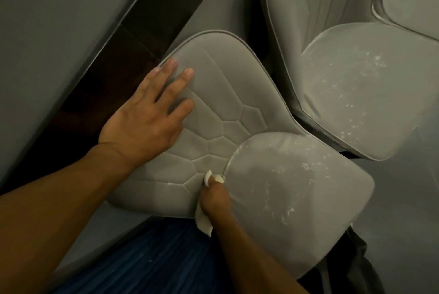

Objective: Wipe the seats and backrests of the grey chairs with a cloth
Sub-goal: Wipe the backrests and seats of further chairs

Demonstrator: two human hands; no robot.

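A grey padded chair fills the middle of the head view. Its quilted backrest [228, 94] has stitched hexagon seams, and its seat [297, 189] carries white dust and flecks. My left hand [147, 115] lies flat on the backrest, fingers spread. My right hand [213, 198] is closed on a small white cloth [203, 218] and presses it into the seam where backrest meets seat. One end of the cloth pokes out above my fingers, the other hangs below my wrist.
A second grey chair [356, 94] stands at the upper right, its seat also dusty. A grey wall [47, 32] with a dark brown strip [114, 65] runs along the left. Blue fabric [152, 260] of my clothing shows at the bottom. Grey floor lies at the right.
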